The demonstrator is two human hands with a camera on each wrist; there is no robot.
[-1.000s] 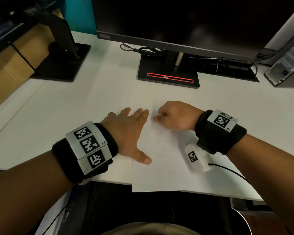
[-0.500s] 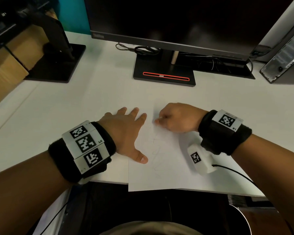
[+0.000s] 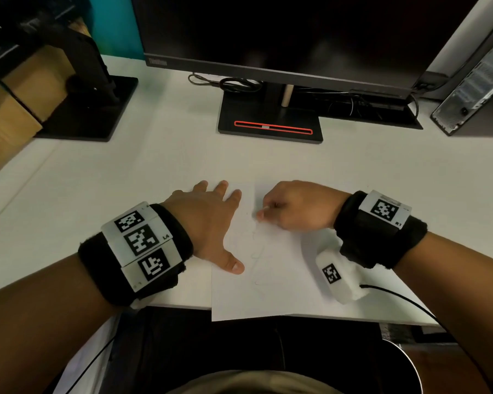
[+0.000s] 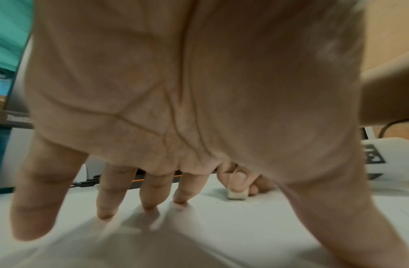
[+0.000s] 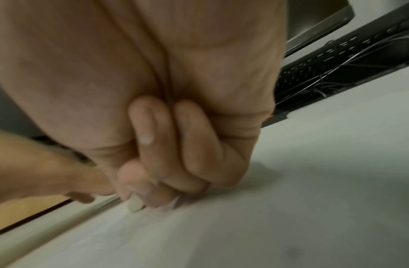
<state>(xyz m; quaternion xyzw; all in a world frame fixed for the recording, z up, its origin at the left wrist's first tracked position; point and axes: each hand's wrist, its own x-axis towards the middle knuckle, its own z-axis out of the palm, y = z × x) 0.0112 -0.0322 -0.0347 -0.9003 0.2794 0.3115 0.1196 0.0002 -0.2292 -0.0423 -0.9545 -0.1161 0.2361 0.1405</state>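
Observation:
A white sheet of paper (image 3: 285,291) with faint pencil marks lies at the front edge of the white desk (image 3: 125,200), overhanging it a little. My left hand (image 3: 208,223) lies flat with spread fingers on the sheet's left edge, thumb on the paper. My right hand (image 3: 293,206) is curled and pinches a small white eraser (image 3: 264,211) against the paper near its top. The left wrist view shows the eraser (image 4: 237,194) under the thumb, touching the sheet. In the right wrist view the eraser (image 5: 135,204) pokes out below the curled fingers.
A dark monitor (image 3: 282,32) on a black stand (image 3: 271,120) with a red stripe stands behind the paper, cables beside it. A second black stand (image 3: 88,109) sits at the back left, a computer case (image 3: 478,81) at the back right. A cardboard box (image 3: 15,103) is at the left.
My right hand has shifted slightly on the paper with the eraser, which now shows between the fingertips. My left hand stays flat on the sheet.

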